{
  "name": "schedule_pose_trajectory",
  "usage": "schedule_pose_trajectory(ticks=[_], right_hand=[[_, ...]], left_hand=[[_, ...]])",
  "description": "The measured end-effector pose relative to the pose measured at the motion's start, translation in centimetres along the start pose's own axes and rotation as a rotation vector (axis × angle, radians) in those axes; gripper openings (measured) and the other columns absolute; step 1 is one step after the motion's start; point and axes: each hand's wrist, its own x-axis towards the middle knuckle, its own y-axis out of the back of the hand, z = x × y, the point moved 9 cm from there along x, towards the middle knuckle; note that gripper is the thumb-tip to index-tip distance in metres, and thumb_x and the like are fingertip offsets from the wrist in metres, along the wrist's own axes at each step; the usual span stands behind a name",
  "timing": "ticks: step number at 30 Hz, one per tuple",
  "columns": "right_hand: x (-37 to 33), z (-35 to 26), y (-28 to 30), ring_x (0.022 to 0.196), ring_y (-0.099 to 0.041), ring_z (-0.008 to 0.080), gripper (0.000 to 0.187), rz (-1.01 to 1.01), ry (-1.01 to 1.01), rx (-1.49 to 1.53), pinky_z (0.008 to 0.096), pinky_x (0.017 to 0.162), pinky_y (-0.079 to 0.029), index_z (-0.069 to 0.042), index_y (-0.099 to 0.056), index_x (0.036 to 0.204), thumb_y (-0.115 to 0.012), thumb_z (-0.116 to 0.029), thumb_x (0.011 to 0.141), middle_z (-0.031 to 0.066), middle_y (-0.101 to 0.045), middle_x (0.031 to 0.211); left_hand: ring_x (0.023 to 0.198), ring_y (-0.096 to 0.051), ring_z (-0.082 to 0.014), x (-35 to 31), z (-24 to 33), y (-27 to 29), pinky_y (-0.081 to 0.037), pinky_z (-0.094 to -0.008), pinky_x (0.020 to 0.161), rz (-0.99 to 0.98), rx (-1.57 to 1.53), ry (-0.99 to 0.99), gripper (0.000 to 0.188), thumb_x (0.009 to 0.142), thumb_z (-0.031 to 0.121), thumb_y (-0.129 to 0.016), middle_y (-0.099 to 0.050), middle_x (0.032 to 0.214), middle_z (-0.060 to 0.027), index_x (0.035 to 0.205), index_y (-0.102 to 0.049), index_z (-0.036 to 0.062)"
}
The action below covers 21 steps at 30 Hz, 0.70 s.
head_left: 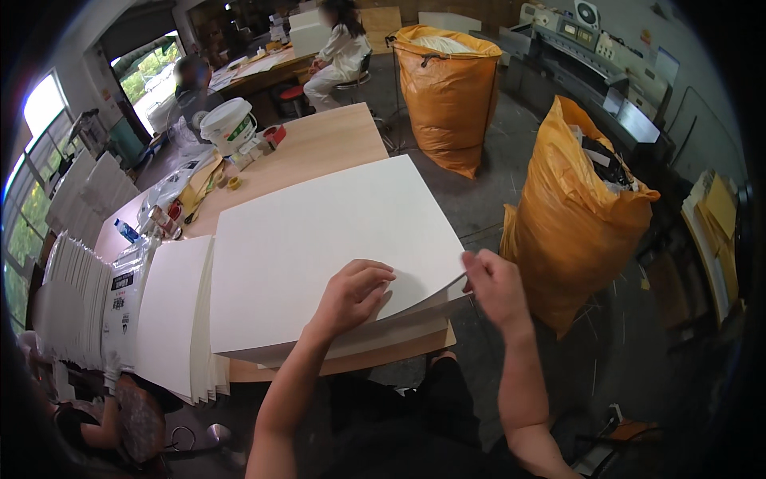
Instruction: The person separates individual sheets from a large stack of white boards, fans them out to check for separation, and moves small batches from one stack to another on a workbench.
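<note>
A large stack of white paperboard sheets (327, 231) lies in front of me on the wooden table. My left hand (349, 297) is over the top sheet near its front edge, fingers loosely bent, thumb apart from them and nothing held. At the stack's right front corner, my right hand (496, 286) pinches the corner of the top sheet between thumb and fingers. That edge is raised a little above the sheets below. Left of the stack leans a second pile of white sheets (171, 307), its edges fanned out at the front.
Two full orange sacks (570, 215) stand on the floor to the right. A white bucket (229, 126), tape rolls (234, 183) and small bottles (126, 231) sit on the table (319, 144). A co-worker's gloved hand (112, 371) is at lower left; others sit at the back.
</note>
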Motion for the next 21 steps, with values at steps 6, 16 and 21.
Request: schedule_pose_trajectory(ticks=[6,16,21], right_hand=[[1.5,0.9,-4.1,0.055,-0.058,0.0105,0.032,-0.068,-0.216,0.954,0.0263,0.048,-0.040,-0.008,-0.054,0.074,-0.062,-0.020,0.102,-0.0010,-0.055,0.063],[1.8,0.0,-4.4,0.052,-0.057,0.0095,0.039,-0.119,-0.237,1.074,0.0234,0.047,-0.039,-0.012,-0.053,0.072,-0.068,-0.032,0.101,-0.0014,-0.054,0.060],[1.6,-2.1,-2.3,0.053,-0.057,0.0094,0.043,0.100,0.091,0.198,0.0240,0.048,-0.042,-0.010,-0.053,0.071,-0.072,-0.039,0.098,-0.0020,-0.054,0.060]], left_hand=[[0.117,-0.066,-0.0307,0.3,2.4,0.0,-0.055,-0.0420,0.097,-0.059,0.061,-0.128,0.048,0.080,0.020,-0.088,-0.067,0.128,-0.0123,0.123,-0.070,0.0080],[0.118,-0.067,-0.0292,-0.1,0.6,0.3,-0.053,-0.0405,0.101,-0.092,-0.097,0.010,0.053,0.076,0.013,-0.090,-0.066,0.132,-0.0134,0.126,-0.072,0.0085],[0.117,-0.067,-0.0325,-0.3,1.0,0.4,-0.053,-0.0416,0.101,0.054,-0.228,0.063,0.043,0.091,0.000,-0.070,-0.065,0.133,-0.0159,0.133,-0.067,0.0096]])
